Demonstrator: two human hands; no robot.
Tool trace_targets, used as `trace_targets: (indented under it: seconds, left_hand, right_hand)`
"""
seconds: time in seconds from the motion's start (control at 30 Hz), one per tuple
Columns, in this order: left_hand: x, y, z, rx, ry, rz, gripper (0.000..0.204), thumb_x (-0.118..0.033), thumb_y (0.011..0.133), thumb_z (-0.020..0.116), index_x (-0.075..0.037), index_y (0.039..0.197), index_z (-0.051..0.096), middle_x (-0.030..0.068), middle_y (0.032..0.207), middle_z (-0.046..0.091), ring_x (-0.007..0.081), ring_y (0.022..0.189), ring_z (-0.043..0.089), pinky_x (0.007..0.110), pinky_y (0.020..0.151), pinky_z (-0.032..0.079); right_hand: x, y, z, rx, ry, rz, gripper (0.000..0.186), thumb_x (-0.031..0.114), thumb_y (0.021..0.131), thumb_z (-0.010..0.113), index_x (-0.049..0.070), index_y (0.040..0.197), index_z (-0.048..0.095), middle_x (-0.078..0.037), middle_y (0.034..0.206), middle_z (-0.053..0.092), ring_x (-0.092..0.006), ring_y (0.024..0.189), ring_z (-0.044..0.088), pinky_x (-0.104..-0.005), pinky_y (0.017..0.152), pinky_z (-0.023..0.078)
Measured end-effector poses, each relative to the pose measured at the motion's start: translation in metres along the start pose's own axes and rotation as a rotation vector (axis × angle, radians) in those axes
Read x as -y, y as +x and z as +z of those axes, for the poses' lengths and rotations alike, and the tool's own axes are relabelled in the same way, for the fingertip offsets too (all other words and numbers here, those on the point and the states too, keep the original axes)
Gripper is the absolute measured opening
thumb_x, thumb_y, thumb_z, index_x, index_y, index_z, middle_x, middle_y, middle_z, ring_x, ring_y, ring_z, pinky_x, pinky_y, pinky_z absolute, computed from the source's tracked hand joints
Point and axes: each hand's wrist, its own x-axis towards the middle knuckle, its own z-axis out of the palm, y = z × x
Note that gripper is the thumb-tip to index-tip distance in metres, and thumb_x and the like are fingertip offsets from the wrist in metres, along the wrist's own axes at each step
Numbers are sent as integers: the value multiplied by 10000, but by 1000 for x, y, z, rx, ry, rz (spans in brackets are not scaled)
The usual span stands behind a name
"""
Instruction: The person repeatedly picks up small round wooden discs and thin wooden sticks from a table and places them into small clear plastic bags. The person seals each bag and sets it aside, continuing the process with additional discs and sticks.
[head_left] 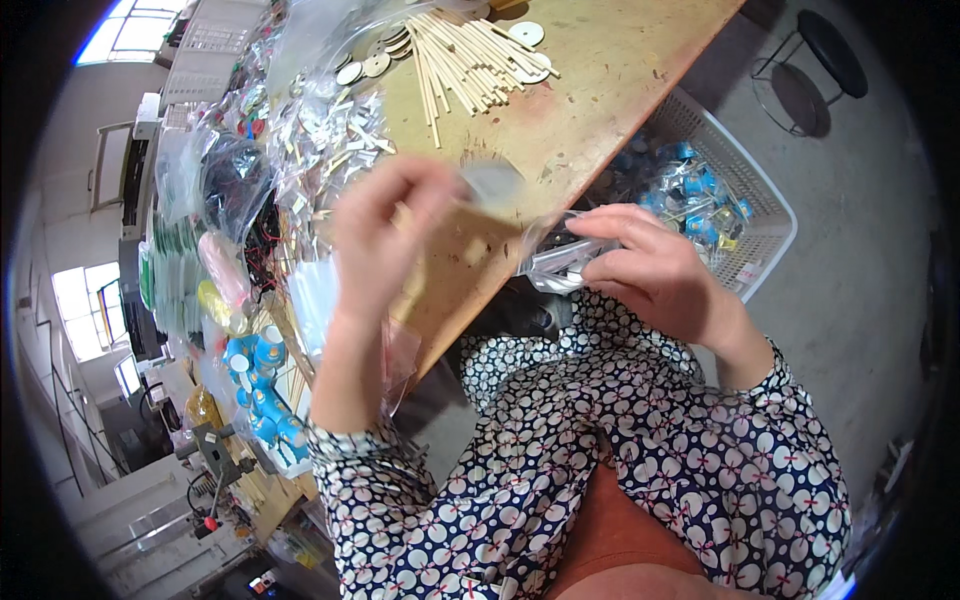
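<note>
My right hand (660,262) is closed on a clear plastic bag (556,262) at the table's front edge. Inside the bag are some pale and greyish pieces that I cannot make out well. Over the table, my left hand (385,225) is smeared by motion, its fingers drawn together. At their tips is a small greyish see-through flat piece (492,184), too blurred to name. Beyond the hands lies a fanned pile of thin wooden sticks (470,65) with round discs (376,64) around it. Many small silvery packets (335,135) are heaped left of the sticks.
A white plastic basket (775,215) by the table's right edge holds bagged blue cups and sticks. More blue paper cups (262,385) stand at the left, near bags of parts (222,270). A black round stool (832,52) is on the floor at the far right.
</note>
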Motion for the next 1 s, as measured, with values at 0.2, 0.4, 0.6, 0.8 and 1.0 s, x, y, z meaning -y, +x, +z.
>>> trace_targets:
  seconds: [0.2, 0.4, 0.6, 0.8, 1.0]
  left_hand:
    - [-10, -38, 43, 204, 384, 316, 104, -60, 872, 745, -26, 970, 733, 103, 862, 721, 175, 776, 688, 316, 716, 532]
    - [81, 67, 5, -166, 476, -28, 232, -222, 943, 701, 7, 979, 712, 113, 820, 736, 215, 685, 695, 349, 676, 549]
    - [170, 135, -10, -28, 597, -399, 407, -429, 865, 748, -25, 895, 712, 89, 735, 711, 197, 652, 668, 352, 653, 549]
    - [164, 123, -22, 51, 37, -541, 305, -326, 946, 720, -49, 832, 663, 1, 729, 635, 70, 628, 551, 239, 566, 415]
    - [95, 58, -33, 65, -9, -303, 163, -185, 993, 692, -25, 962, 686, -10, 789, 644, 64, 665, 565, 223, 607, 433]
  right_hand:
    - [10, 8, 5, 65, 23, -73, 159, 9, 781, 774, 11, 926, 710, -191, 1208, 679, -383, 1095, 651, -415, 930, 554]
    - [1, -10, 12, 67, -23, 68, 131, 41, 813, 767, 20, 934, 724, -187, 1228, 680, -367, 1129, 645, -410, 957, 548]
    - [-1, -12, 12, 82, 8, 90, 97, 48, 834, 757, 17, 916, 715, -180, 1204, 678, -357, 1123, 639, -406, 945, 546]
    - [-10, -16, 10, 66, 0, 121, 89, 48, 836, 753, 15, 907, 711, -179, 1187, 684, -359, 1106, 647, -404, 933, 551]
    - [-11, -14, 7, 45, -34, 86, 107, 61, 853, 745, 14, 944, 715, -180, 1196, 684, -359, 1102, 650, -405, 935, 552]
